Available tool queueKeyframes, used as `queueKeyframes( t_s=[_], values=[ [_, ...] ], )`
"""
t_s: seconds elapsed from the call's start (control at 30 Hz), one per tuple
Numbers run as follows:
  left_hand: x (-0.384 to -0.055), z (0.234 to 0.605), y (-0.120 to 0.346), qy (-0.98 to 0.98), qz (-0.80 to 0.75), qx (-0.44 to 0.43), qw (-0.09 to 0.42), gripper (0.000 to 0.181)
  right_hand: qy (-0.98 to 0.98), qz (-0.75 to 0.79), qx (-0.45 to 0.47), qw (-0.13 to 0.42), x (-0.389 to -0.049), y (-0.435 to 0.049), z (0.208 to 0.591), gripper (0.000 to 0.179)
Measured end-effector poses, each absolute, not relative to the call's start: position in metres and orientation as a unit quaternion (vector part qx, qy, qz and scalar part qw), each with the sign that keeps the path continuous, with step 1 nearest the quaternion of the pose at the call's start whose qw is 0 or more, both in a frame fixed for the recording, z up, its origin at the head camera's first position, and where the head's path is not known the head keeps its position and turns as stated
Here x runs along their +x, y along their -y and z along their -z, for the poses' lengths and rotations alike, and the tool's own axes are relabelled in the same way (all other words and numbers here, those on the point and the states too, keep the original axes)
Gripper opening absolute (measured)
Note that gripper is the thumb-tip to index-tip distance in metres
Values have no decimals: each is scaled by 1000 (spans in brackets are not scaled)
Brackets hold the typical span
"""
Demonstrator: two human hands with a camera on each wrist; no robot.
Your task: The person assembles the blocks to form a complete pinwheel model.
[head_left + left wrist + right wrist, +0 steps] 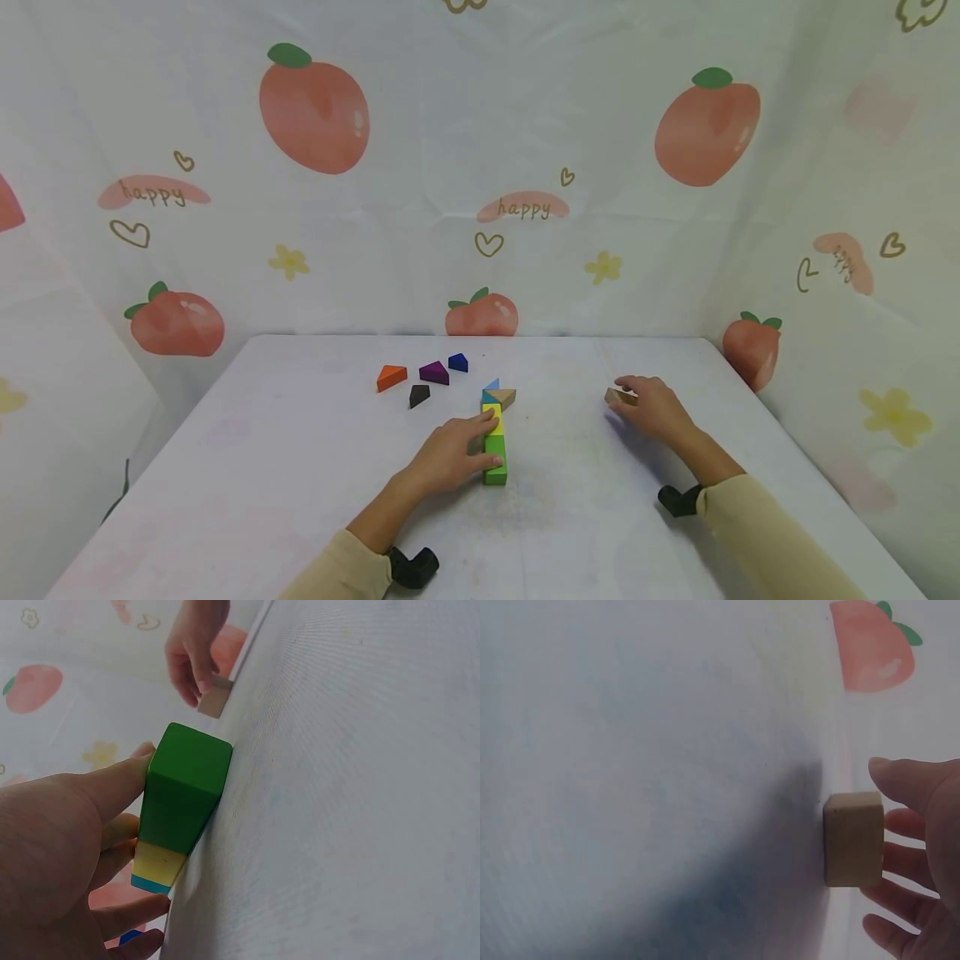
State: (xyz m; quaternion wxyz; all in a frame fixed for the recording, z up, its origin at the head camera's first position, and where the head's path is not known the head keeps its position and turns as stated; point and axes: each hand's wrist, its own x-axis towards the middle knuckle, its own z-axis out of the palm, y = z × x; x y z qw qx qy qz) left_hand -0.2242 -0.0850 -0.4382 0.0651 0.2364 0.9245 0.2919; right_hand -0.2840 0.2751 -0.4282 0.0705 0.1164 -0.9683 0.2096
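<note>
A green block (495, 458) and a yellow block (492, 414) lie end to end in a row on the table. My left hand (447, 454) rests on the row, with its thumb on the green block and a finger on the yellow one; its fingers are fairly straight. Beyond the yellow block sit a teal piece (491, 397), a wooden triangle (506, 398) and a light blue piece (492, 384). At the right, my right hand (655, 408) is at a plain wooden block (853, 840). In the right wrist view its thumb is apart from the block and the fingers are partly hidden behind it.
Left of the row lie an orange block (392, 377), a purple block (434, 372), a dark blue block (458, 362) and a black block (419, 395). The white table (247, 467) ends at the back against a curtain (420, 208) printed with fruit.
</note>
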Motion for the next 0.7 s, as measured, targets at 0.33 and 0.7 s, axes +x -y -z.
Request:
queueKeyframes(
  t_s=[0.33, 0.7],
  values=[
    [-226, 438, 84, -925, -288, 238, 67, 65, 970, -206, 121, 37, -287, -281, 421, 35],
    [-226, 439, 85, -926, -289, 235, 67, 66, 969, -188, 159, 13, -291, -282, 410, 25]
  ],
)
